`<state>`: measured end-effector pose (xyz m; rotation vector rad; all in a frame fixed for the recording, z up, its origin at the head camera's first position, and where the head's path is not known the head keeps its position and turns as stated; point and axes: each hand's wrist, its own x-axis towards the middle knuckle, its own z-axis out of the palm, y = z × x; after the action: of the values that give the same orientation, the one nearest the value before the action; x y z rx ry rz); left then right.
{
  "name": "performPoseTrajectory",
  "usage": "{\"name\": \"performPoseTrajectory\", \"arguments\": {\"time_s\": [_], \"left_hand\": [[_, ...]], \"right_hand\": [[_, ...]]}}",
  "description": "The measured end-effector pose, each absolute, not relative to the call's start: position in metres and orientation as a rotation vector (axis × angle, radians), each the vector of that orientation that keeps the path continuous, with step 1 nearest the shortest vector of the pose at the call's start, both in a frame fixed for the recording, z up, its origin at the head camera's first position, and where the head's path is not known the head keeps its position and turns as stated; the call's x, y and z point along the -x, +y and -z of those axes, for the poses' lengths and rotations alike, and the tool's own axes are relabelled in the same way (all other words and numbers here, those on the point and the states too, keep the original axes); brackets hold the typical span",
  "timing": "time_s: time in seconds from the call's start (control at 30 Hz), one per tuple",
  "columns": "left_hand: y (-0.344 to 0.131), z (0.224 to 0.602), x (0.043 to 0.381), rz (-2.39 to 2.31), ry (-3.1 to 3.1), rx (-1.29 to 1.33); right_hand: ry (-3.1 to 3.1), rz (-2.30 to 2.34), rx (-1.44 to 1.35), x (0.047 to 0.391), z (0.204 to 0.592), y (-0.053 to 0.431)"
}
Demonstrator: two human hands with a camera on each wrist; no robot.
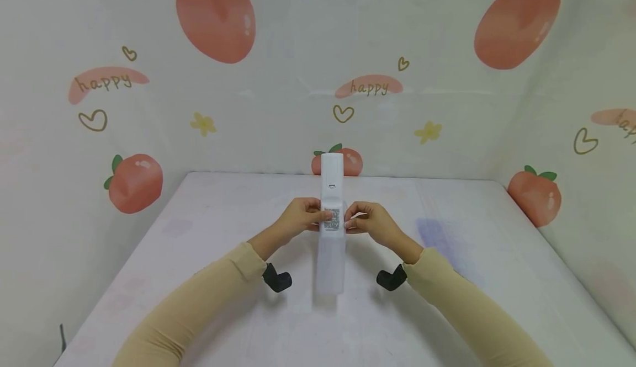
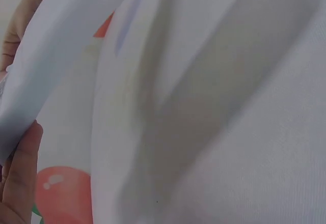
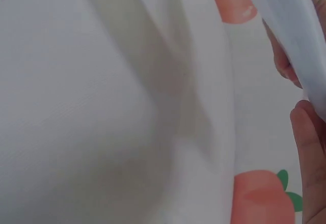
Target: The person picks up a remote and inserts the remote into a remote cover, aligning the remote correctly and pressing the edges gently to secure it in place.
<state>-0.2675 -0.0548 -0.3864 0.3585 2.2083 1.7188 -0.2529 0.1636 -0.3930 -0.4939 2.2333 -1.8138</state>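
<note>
A long white plastic device point(image 1: 332, 267) stands lengthwise in front of me in the head view, with a small slot near its top. A grey QR-code label point(image 1: 332, 221) sits on its middle. My left hand point(image 1: 300, 215) grips the device's left edge, thumb on the front by the label, other fingers partly hidden. From the right, my right hand point(image 1: 370, 221) pinches at the opposite edge at the same height. In the left wrist view the device point(image 2: 61, 40) crosses the upper left corner; in the right wrist view its white side point(image 3: 290, 30) shows at upper right.
A white-covered table point(image 1: 199, 301) lies beneath, with a faded violet patch point(image 1: 439, 240) to the right. Behind it hangs a white backdrop point(image 1: 293, 36) printed with red fruit and hearts. Black wrist mounts point(image 1: 278, 280) stick out below both cuffs.
</note>
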Motion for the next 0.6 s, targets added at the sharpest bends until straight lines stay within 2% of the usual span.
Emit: {"name": "performPoseTrajectory", "arguments": {"time_s": [0.6], "left_hand": [[-0.057,0.375,0.261,-1.612,2.219,-0.475]], "right_hand": [[2.418,1.844,0.528,0.250,0.397,0.158]]}}
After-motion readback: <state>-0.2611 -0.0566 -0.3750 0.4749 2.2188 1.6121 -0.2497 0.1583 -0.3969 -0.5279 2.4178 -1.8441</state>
